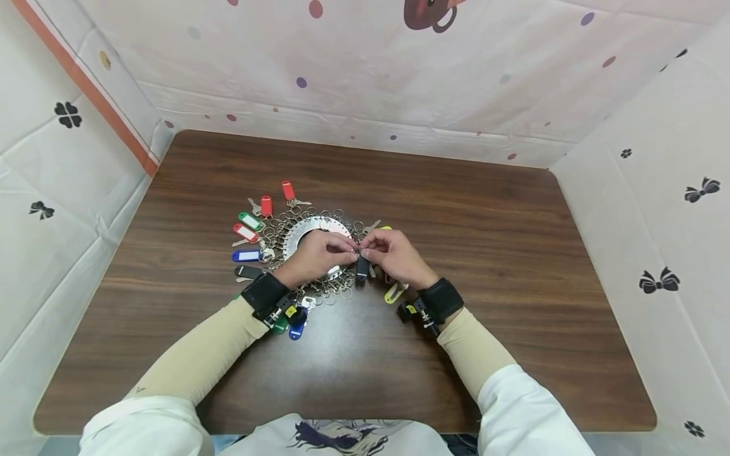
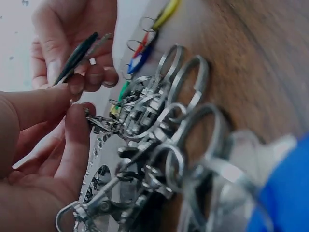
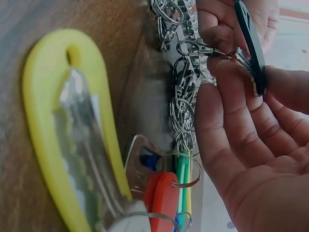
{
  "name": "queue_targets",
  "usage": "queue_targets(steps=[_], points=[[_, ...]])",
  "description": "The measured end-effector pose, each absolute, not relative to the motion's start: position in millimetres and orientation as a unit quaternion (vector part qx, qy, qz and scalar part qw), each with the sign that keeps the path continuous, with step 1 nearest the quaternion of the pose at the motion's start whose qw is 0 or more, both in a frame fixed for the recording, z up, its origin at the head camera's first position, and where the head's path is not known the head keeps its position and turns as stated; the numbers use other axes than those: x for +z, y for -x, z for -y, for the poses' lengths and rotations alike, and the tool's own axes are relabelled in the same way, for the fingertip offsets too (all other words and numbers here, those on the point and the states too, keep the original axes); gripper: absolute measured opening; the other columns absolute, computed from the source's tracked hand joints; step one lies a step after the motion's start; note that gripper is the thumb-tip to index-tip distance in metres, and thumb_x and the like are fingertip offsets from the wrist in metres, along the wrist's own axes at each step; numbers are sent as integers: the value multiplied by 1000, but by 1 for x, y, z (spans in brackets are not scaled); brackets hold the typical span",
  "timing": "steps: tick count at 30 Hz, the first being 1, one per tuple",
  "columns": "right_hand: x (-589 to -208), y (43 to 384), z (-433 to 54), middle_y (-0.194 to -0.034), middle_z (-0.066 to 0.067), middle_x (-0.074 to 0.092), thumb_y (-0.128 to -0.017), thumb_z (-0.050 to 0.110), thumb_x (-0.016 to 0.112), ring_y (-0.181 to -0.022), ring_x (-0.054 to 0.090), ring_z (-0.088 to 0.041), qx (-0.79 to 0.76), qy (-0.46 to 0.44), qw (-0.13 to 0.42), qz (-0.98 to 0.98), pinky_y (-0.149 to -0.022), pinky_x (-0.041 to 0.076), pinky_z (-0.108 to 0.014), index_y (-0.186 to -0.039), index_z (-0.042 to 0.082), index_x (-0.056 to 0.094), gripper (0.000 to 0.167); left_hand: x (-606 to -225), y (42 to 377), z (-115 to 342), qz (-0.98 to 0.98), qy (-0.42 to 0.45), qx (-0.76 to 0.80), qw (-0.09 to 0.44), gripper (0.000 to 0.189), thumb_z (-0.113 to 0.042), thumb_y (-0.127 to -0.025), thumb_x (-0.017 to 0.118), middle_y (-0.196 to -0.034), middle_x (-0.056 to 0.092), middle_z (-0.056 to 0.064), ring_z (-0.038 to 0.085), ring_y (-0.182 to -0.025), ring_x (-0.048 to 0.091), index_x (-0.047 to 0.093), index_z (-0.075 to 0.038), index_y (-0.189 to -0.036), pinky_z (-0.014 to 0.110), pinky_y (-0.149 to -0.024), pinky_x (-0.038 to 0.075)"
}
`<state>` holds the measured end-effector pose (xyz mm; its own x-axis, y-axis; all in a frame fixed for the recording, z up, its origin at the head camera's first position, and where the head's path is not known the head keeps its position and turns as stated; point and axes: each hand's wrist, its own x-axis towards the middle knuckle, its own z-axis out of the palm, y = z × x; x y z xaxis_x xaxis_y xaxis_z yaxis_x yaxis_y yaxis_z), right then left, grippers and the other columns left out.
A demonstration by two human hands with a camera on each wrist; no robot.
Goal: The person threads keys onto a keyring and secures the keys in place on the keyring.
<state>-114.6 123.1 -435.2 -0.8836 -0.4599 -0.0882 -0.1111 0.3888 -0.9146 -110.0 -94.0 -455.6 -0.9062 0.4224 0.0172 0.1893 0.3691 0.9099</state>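
Right hand (image 1: 396, 256): thumb and fingertips are pinched on a black tag (image 1: 362, 268), with a key (image 3: 245, 63) lying flat against one face of it. Left hand (image 1: 323, 253): thumb and fingertips are brought together on what appears to be the tip of a metal clip (image 3: 198, 48); the exact contact is partly covered by the fingers.

Location: the black tag is just right of the metal ring (image 1: 313, 223), which lies on the bench (image 1: 513, 266) and serves here as reference. The two hands meet at that ring's right edge, fingertips nearly touching.

Reason for the hold, as judged: the right hand appears to grip tag and key as one so that neither swings, while the left hand seems to steady the clip so that both parts can be worked at close range. Clips and loops (image 2: 222, 130) crowd the metal ring's rim, which would explain the fingertip grip.

Direction: the black tag's long axis runs roughly toward the person, its free end pointing to the bench's near edge. The key runs much the same way alongside.

Surroundings: a blue tag (image 1: 246, 255) lies left of the metal ring; a yellow tag (image 1: 393, 293) lies to its right, nearer the person.
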Motion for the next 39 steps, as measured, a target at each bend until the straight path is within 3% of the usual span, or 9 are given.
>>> queue_targets(steps=[9,14,17,26,39], points=[[-435,115,-119,-90,-13,72,-95,-1,69,-76,65,-13,-523,169,174,-817,-68,52,-21,-101,0,73,7,-453,109,104,-742,-148,618,213,17,-7,-94,74,-133,71,18,31,-129,66,79,4,-106,23,-97,58],[-433,114,-117,-92,-14,72,-95,-1,68,-76,64,-13,-519,175,172,-819,-69,52,-21,-101,-1,74,8,-450,109,105,-737,-150,615,239,19,-4,-97,69,-138,68,20,27,-120,71,77,6,-111,20,-89,60],[-432,114,-117,-92,-14,72,-95,-2,68,-76,64,-13,-516,177,170,-821,-68,52,-21,-100,0,74,8,-449,110,104,-751,-173,595,227,18,-2,-97,69,-136,69,20,29,-117,73,78,4,-110,22,-89,60],[-432,111,-112,-89,-13,73,-95,-1,69,-75,64,-11,-507,186,156,-827,-67,52,-20,-98,0,74,6,-446,110,102,-815,-251,508,122,15,-5,-90,71,-120,77,18,32,-114,74,83,-1,-100,41,-101,59],[-433,110,-113,-90,-14,73,-94,-2,70,-77,64,-11,-503,187,137,-832,-68,52,-21,-97,-1,74,5,-445,110,105,-821,-282,480,123,16,-8,-93,71,-128,74,17,32,-122,71,83,-5,-103,45,-104,57]])
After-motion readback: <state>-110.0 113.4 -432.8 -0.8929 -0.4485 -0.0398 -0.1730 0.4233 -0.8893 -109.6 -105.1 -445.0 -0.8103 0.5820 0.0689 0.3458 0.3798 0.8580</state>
